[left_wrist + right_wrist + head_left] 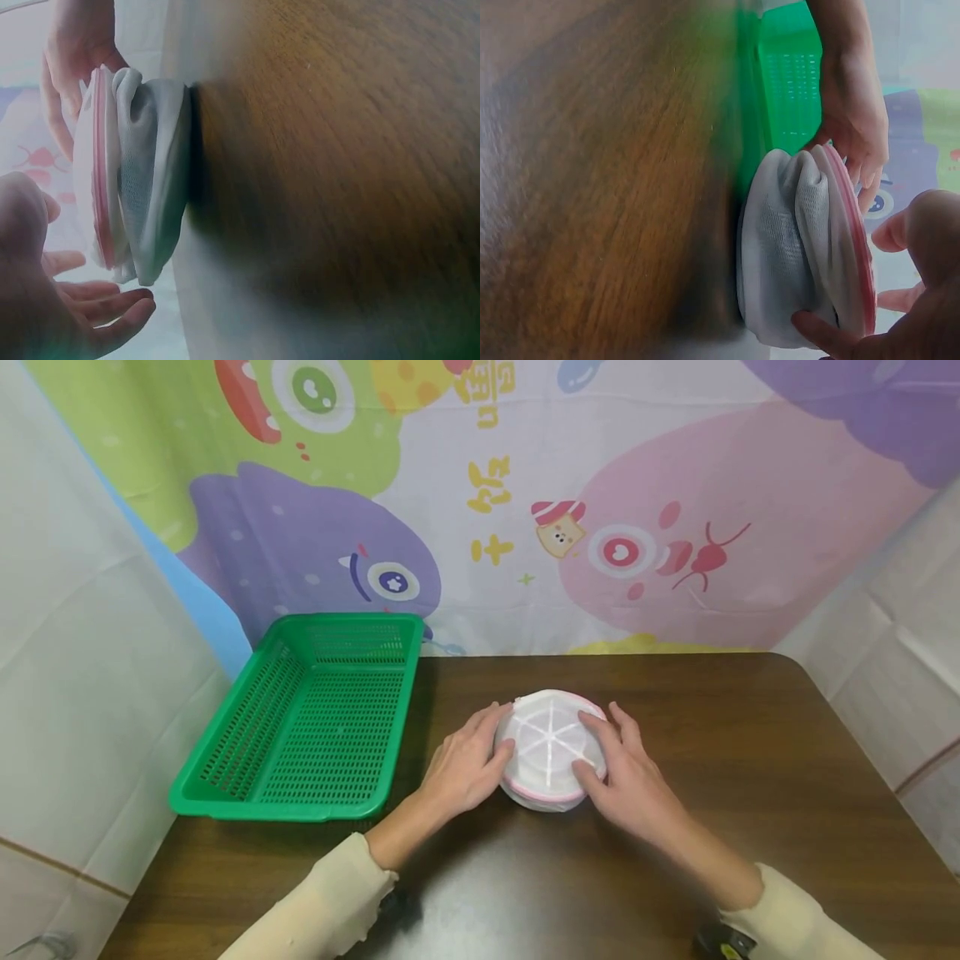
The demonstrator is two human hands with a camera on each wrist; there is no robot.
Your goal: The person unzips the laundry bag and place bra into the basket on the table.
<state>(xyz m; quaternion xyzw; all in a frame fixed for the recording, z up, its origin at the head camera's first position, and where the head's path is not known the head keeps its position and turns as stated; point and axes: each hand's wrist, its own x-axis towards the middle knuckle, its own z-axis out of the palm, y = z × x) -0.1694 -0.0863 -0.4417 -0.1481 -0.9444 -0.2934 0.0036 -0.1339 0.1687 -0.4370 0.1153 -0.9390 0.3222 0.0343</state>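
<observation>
A round white mesh laundry bag (550, 743) with a pink zipper round its top rim stands on the brown table. White strips cross its lid like spokes, and its soft mesh side (780, 232) is creased. My left hand (468, 764) lies along the bag's left side, thumb and fingertips at the rim. In the left wrist view the fingers of that left hand (90, 300) are spread beside the bag. My right hand (633, 777) reaches over the right edge, its thumb and index finger over the lid. One right finger (821, 330) touches the mesh side.
A green plastic basket (402, 727) with slotted walls stands at the table's left. Behind the table (720, 752) hangs a cartoon-printed cloth (502, 610). Pale sheets hang at both sides. Dark straps show near both cuffs.
</observation>
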